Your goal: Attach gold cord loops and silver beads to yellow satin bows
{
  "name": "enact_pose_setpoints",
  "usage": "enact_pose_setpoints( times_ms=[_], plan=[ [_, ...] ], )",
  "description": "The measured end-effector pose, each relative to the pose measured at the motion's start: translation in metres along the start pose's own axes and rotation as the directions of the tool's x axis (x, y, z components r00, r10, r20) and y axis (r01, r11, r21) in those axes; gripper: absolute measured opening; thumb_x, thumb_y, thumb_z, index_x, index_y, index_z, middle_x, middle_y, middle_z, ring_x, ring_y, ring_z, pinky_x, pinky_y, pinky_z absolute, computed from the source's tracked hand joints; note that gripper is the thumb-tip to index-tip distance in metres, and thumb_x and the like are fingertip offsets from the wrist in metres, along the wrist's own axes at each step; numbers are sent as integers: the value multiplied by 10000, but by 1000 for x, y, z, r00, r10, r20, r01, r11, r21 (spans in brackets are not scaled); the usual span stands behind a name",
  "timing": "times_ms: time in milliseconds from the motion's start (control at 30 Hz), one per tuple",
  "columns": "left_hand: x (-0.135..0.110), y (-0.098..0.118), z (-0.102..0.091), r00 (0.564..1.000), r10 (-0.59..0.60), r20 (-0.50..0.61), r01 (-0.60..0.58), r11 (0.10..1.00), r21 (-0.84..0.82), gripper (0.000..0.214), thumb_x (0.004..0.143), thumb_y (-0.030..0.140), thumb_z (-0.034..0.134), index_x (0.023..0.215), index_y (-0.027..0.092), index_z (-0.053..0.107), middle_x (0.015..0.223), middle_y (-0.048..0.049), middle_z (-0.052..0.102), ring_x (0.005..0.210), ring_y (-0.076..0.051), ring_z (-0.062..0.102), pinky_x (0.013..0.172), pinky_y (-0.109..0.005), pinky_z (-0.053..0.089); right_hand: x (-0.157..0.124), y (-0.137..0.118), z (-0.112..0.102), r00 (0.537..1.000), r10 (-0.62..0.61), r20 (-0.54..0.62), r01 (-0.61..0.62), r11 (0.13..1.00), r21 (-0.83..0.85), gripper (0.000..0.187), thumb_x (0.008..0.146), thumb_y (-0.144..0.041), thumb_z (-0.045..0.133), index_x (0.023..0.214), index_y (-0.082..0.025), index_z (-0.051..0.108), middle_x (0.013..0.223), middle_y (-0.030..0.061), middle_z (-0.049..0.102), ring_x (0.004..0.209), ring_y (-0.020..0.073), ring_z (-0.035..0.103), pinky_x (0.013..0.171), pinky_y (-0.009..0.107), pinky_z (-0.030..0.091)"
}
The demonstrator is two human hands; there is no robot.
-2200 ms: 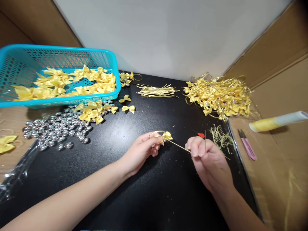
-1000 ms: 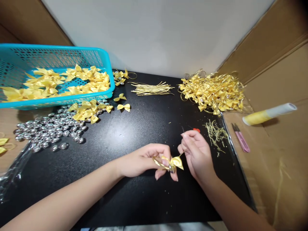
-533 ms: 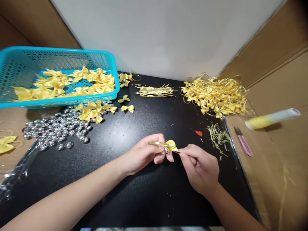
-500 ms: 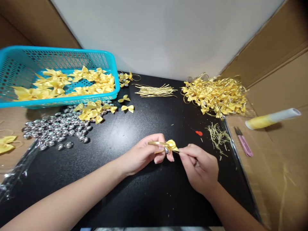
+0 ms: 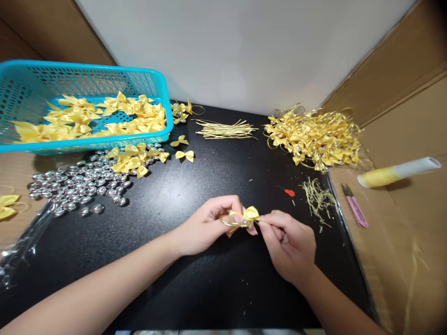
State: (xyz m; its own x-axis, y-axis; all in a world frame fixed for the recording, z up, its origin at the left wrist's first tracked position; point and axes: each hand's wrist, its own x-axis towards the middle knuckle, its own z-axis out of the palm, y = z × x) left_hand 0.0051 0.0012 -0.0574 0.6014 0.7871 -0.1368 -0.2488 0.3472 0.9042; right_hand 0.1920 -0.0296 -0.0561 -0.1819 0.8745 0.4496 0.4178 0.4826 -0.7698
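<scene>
Near the middle of the black table, my left hand is closed on a yellow ribbon bow between thumb and fingers. A gold cord loop sticks out from the bow over my left thumb, and a silver bead shows partly at its centre. On the bow's right side, my right hand is closed in a pinch at the cord's end; its fingertips almost meet the ribbon. What lies between those fingertips is mostly hidden.
A blue basket of yellow bows stands back left, with silver beads before it. Gold cords lie at the back. Finished-looking looped bows are heaped back right, near cord scraps, a red needle threader and pink snips.
The bow has turned in my left hand, so its loop now shows wider and the bead less. My left thumb has shifted right onto it. My right hand keeps its pinch.
</scene>
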Motion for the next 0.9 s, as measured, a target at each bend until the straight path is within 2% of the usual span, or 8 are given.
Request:
enact_pose_setpoints(
  times_ms=[67,233,367,500,700,800,900],
  plan=[
    [0,0,-1,1000,-3,1,3,1000,16,272,872,357,629,707,175,511,779,-47,692,614,-103,476,577,-234,356,-2,1,1,1000,27,12,-27,999,30,180,855,-63,565,862,-232,628,594,-48,576,470,80,425,496,226,415],
    [-2,0,-1,1000,-27,-6,28,997,66,300,860,405,627,705,174,516,749,-43,663,619,-114,479,583,-244,343,-6,2,4,978,182,99,-197,965,172,137,908,-145,539,816,-227,598,636,-16,633,487,102,519,458,240,394],
    [-4,0,0,998,-59,-6,59,992,116,306,865,411,612,700,171,522,721,-41,640,651,-130,498,598,-254,335,-7,0,6,970,205,132,-232,943,238,152,924,-168,529,792,-228,577,652,-11,660,504,108,552,458,241,394],
    [-3,0,-1,998,-70,-3,70,994,85,279,861,376,608,693,175,511,726,-45,651,617,-121,469,583,-256,319,-7,0,7,953,267,145,-297,919,260,154,936,-210,531,790,-224,579,648,-3,653,564,128,588,505,256,420],
    [1,-2,-1,993,-115,35,118,988,-102,206,838,284,596,691,178,498,733,-57,710,573,-112,456,598,-263,322,-8,5,10,880,411,237,-475,772,423,183,937,-321,555,794,-208,568,659,-2,615,595,139,576,587,292,464],
    [2,-1,1,986,-151,70,162,966,-201,141,800,233,578,685,171,525,667,-47,701,567,-117,481,625,-272,342,-6,6,12,861,411,298,-508,683,525,181,935,-335,569,808,-207,569,670,-12,624,583,129,573,603,293,470],
    [2,0,2,983,-170,69,181,957,-228,119,785,220,578,683,165,551,632,-37,685,570,-121,489,609,-268,332,-4,4,14,855,389,343,-518,615,595,168,938,-313,576,808,-206,570,677,-20,639,595,119,589,624,283,470]
  ],
)
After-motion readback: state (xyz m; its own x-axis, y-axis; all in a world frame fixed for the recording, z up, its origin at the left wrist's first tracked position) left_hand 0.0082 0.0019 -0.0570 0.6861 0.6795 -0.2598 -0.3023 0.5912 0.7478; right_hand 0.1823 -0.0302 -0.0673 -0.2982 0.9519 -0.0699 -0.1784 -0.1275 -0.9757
